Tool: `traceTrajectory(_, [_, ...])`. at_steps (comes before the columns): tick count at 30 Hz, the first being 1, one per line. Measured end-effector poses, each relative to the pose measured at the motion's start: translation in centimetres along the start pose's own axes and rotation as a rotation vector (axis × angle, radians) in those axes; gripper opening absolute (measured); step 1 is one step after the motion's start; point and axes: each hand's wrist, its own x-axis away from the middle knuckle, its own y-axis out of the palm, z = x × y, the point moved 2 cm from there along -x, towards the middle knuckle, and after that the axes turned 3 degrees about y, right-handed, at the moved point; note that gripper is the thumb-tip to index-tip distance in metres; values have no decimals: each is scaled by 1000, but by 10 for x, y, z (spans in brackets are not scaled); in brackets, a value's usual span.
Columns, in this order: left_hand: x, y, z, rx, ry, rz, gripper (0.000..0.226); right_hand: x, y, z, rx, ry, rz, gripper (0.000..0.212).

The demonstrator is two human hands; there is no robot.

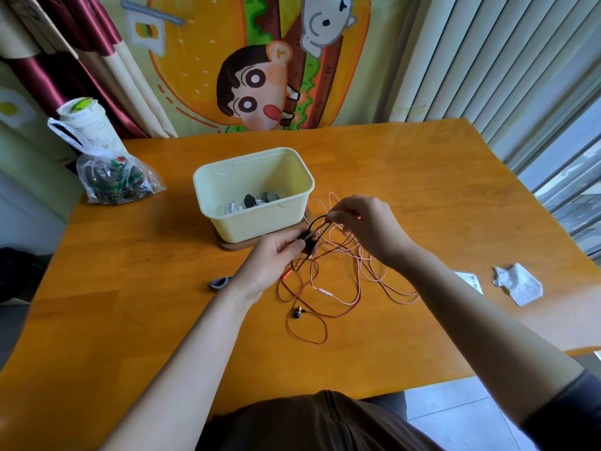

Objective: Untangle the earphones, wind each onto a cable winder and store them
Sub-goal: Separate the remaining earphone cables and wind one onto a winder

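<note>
Left hand (276,259) and right hand (366,229) each pinch a black cable (313,223) above tangled orange earphones (297,312), cream box (253,219) at 12 o'clock, grey winder (220,283) at 9, tissue (517,284) at 3, bag (113,182) lettering unreadable.

The single view comes from a camera worn on the person's head, at the near edge of the counter (130,320), facing forward and tilted steeply down. It sits close: the person's lap (325,424) fills the bottom, and the box (257,221) lies just above the middle. The wide lens bows the counter's edges and takes in its whole far edge, the cartoon cloth (253,60) behind it and the blinds (487,53) past the right edge.
</note>
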Motion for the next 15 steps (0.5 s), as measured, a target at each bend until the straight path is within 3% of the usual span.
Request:
traceTrajectory(5, [-1, -1, 4, 157, 1, -36, 25, -2, 1, 9, -185, 97, -108, 15])
traceTrajectory(15, [-13, -1, 2, 601, -54, 337, 26, 22, 51, 6, -428, 283, -125, 18])
